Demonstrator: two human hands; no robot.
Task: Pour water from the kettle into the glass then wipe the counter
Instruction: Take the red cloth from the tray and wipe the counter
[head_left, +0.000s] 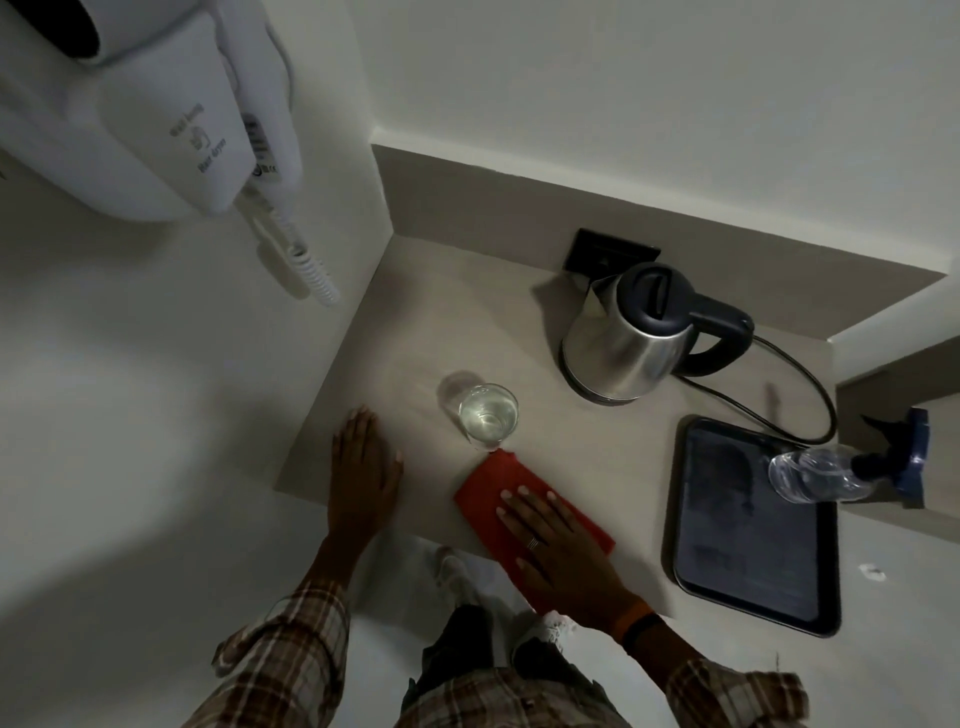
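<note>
Near the counter's (415, 312) front edge we press a red cloth (483, 491) flat under our right hand (558, 545), fingers spread and palm down, gripping nothing. Its far corner touches the base of the glass (488, 415), a clear round tumbler holding water. Our left hand (363, 478) lies open and flat on the bare beige surface just beside the glass. Behind the glass, to the right, the kettle (623, 338) stands upright, brushed steel with a dark lid and handle, its black cord (810, 395) looping toward a dark rectangular tray (691, 545). A clear plastic spray bottle (815, 475) lies across the tray's far corner. On the wall at upper left hangs a white hair dryer (171, 114) with a coiled cable.
</note>
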